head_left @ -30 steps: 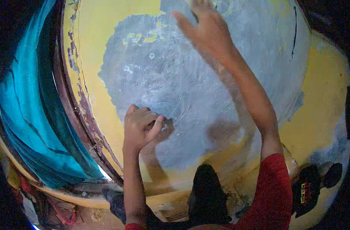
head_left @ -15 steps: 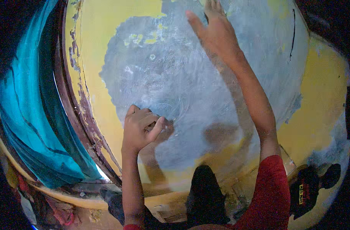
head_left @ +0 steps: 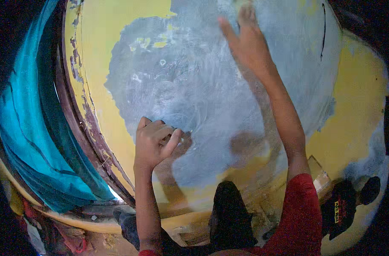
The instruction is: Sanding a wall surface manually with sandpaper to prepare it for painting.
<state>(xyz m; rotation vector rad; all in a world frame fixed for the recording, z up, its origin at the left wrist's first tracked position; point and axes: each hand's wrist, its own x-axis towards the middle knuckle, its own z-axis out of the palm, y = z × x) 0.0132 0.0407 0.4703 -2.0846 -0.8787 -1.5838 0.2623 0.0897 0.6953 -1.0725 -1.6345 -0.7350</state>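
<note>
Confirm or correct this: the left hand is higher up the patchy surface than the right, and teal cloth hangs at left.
Wrong way round: the head view shows the right hand higher up the patchy surface than the left hand. Teal cloth does hang at left.

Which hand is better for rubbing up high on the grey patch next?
Probably the right hand: it reaches high on the grey patch, while the left hand sits curled much lower.
</note>
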